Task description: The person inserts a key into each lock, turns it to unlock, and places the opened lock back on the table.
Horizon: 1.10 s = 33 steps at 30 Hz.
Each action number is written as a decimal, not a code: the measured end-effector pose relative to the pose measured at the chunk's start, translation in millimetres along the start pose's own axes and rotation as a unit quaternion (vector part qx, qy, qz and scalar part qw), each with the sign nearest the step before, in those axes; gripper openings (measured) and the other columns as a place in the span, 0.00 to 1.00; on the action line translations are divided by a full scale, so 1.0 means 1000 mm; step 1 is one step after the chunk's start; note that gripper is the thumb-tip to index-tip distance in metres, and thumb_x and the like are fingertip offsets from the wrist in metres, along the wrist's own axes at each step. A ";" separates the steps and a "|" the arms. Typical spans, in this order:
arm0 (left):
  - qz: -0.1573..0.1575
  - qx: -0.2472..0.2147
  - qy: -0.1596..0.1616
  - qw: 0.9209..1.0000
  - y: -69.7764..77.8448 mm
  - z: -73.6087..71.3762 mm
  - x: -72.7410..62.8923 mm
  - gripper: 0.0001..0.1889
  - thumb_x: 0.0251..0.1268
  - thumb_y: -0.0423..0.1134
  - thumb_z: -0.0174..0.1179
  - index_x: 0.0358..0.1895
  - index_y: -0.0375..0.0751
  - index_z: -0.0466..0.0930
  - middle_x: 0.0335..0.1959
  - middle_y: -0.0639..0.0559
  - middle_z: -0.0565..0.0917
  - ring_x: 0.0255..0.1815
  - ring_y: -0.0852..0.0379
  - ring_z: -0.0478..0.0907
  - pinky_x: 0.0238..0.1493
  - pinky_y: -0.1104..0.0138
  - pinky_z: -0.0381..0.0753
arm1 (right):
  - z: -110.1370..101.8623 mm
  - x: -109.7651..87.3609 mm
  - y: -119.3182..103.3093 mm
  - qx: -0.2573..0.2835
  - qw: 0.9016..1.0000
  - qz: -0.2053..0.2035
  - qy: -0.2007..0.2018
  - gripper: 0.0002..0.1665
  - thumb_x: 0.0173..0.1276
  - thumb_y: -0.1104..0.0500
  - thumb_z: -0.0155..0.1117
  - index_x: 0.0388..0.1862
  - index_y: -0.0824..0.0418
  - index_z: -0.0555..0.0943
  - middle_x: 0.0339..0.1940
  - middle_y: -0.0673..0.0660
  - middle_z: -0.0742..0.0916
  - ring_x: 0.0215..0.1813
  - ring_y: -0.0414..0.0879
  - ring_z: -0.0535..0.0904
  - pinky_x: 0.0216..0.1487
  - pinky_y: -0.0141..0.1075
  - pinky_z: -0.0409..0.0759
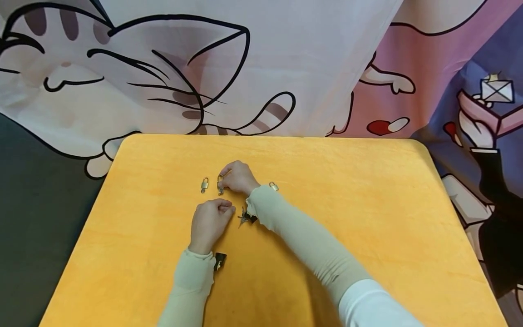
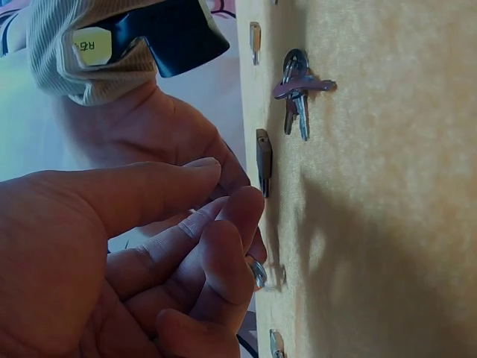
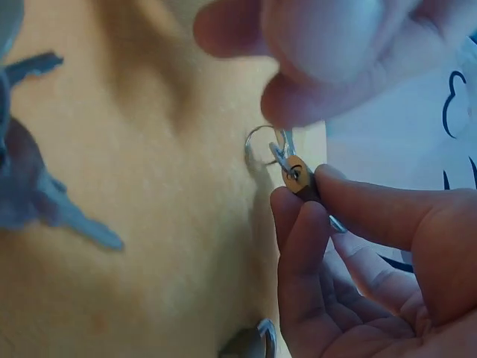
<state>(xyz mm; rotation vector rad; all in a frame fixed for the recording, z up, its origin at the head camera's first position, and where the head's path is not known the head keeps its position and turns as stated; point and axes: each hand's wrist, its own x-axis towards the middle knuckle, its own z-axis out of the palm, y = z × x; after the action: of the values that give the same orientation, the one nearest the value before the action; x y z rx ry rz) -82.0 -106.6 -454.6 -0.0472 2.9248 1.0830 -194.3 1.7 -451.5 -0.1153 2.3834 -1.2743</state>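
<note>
Leftmost on the desk (image 1: 347, 190) lies a small padlock (image 1: 204, 185), beyond the left hand (image 1: 208, 223), whose grip is loosely bent around nothing. Next, the right hand's (image 1: 240, 178) grip pinches the held lock (image 3: 304, 179) over the desk, a key (image 3: 279, 156) in its end; it looks light, rigid, slick, best held by its body sides. Farther right, the bunched keys (image 1: 244, 217) look stiff but apt to swing.

Right arm (image 1: 310, 245) extended, right grip (image 1: 240, 178) pinching; left grip (image 1: 208, 225) near it, fingers (image 2: 225, 261) loosely curled.

Blurred, edge-cropped, probably keys (image 3: 78, 216)
</note>
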 end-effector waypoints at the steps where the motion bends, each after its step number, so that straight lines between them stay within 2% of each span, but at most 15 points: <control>1: 0.000 -0.001 0.000 1.000 0.000 0.000 0.000 0.07 0.62 0.40 0.71 0.38 0.41 0.91 0.29 0.54 0.89 0.29 0.57 0.85 0.32 0.59 0.82 | 0.001 0.000 0.000 -0.003 1.000 -0.001 -0.002 0.12 0.61 0.62 0.76 0.45 0.60 0.88 0.31 0.51 0.86 0.28 0.43 0.80 0.28 0.32 0.77; 7: 0.000 0.001 -0.001 1.000 0.001 0.002 0.000 0.06 0.62 0.40 0.71 0.36 0.42 0.91 0.28 0.55 0.88 0.28 0.57 0.84 0.32 0.60 0.81 | 0.008 0.000 0.001 -0.055 0.998 -0.023 0.014 0.12 0.63 0.62 0.74 0.46 0.62 0.87 0.33 0.53 0.88 0.29 0.41 0.81 0.30 0.30 0.78; 9: -0.001 0.002 -0.003 1.000 0.000 0.002 0.000 0.06 0.62 0.40 0.71 0.36 0.42 0.91 0.28 0.55 0.88 0.28 0.57 0.84 0.32 0.60 0.81 | 0.010 0.000 0.002 -0.080 0.996 -0.034 0.028 0.09 0.63 0.61 0.75 0.41 0.60 0.88 0.31 0.51 0.88 0.27 0.38 0.79 0.29 0.28 0.77; 10: -0.003 0.002 -0.003 1.000 0.001 0.002 0.000 0.06 0.62 0.40 0.71 0.36 0.42 0.91 0.28 0.55 0.88 0.28 0.57 0.84 0.32 0.60 0.81 | 0.010 0.000 0.002 -0.092 0.995 -0.036 0.030 0.04 0.63 0.61 0.74 0.36 0.60 0.87 0.27 0.50 0.85 0.24 0.37 0.77 0.27 0.27 0.75; 11: -0.004 0.002 -0.003 1.000 0.000 0.002 0.000 0.06 0.62 0.40 0.71 0.36 0.42 0.91 0.28 0.55 0.88 0.28 0.57 0.84 0.32 0.60 0.81 | 0.010 0.000 0.002 -0.102 0.994 -0.037 0.033 0.05 0.64 0.61 0.74 0.30 0.59 0.85 0.23 0.49 0.83 0.22 0.37 0.74 0.25 0.26 0.72; 13: -0.006 0.001 -0.002 1.000 0.001 0.002 0.000 0.05 0.62 0.40 0.71 0.36 0.42 0.91 0.28 0.55 0.88 0.28 0.57 0.84 0.32 0.60 0.81 | 0.011 0.001 0.002 -0.119 0.992 -0.037 0.035 0.17 0.64 0.60 0.74 0.18 0.57 0.78 0.15 0.48 0.74 0.17 0.37 0.67 0.20 0.27 0.66; 16: -0.007 0.002 -0.001 1.000 0.001 0.002 0.000 0.05 0.62 0.40 0.71 0.36 0.42 0.91 0.28 0.55 0.88 0.28 0.57 0.84 0.32 0.60 0.81 | 0.011 0.001 0.003 -0.126 0.991 -0.030 0.035 0.28 0.64 0.58 0.74 0.12 0.55 0.67 0.10 0.47 0.63 0.13 0.39 0.59 0.17 0.29 0.59; 23: -0.003 -0.001 -0.003 1.000 0.003 0.004 0.000 0.05 0.62 0.40 0.71 0.36 0.43 0.91 0.28 0.55 0.88 0.28 0.57 0.84 0.32 0.60 0.81 | 0.008 0.000 0.006 -0.121 0.991 -0.036 0.044 0.34 0.63 0.57 0.75 0.07 0.53 0.62 0.07 0.46 0.58 0.10 0.38 0.54 0.14 0.28 0.55; 26: -0.001 -0.002 -0.003 1.000 0.004 0.005 0.001 0.05 0.62 0.40 0.71 0.36 0.42 0.91 0.28 0.55 0.89 0.28 0.57 0.84 0.32 0.60 0.81 | 0.005 -0.001 0.006 -0.126 0.990 -0.040 0.042 0.32 0.65 0.57 0.74 0.09 0.56 0.65 0.09 0.48 0.60 0.12 0.39 0.55 0.16 0.29 0.56; 28: -0.001 -0.001 -0.003 1.000 0.004 0.005 0.001 0.06 0.62 0.40 0.71 0.36 0.42 0.91 0.28 0.55 0.89 0.29 0.57 0.85 0.32 0.60 0.81 | 0.002 -0.003 0.005 -0.124 0.990 -0.038 0.051 0.22 0.64 0.58 0.74 0.14 0.59 0.75 0.13 0.48 0.70 0.16 0.38 0.64 0.18 0.27 0.63; 31: -0.005 0.001 -0.001 1.000 0.004 0.005 0.001 0.06 0.62 0.40 0.71 0.36 0.42 0.91 0.29 0.55 0.89 0.29 0.57 0.85 0.33 0.59 0.82 | -0.005 -0.006 0.003 -0.125 0.989 -0.035 0.064 0.06 0.64 0.59 0.75 0.34 0.62 0.87 0.28 0.51 0.85 0.28 0.40 0.79 0.29 0.29 0.76; 33: -0.007 0.004 0.001 1.000 0.004 0.005 0.002 0.07 0.61 0.40 0.71 0.37 0.42 0.91 0.29 0.54 0.89 0.30 0.57 0.85 0.33 0.59 0.82 | -0.010 -0.007 0.002 -0.128 0.989 -0.033 0.073 0.13 0.64 0.59 0.75 0.47 0.60 0.88 0.40 0.52 0.89 0.39 0.43 0.84 0.38 0.32 0.82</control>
<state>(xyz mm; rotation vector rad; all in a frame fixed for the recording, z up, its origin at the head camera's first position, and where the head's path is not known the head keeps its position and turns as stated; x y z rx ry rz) -83.9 -100.4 -456.3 -0.0700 2.9260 1.0698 -191.4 12.1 -446.0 -0.1855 2.6816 -1.0309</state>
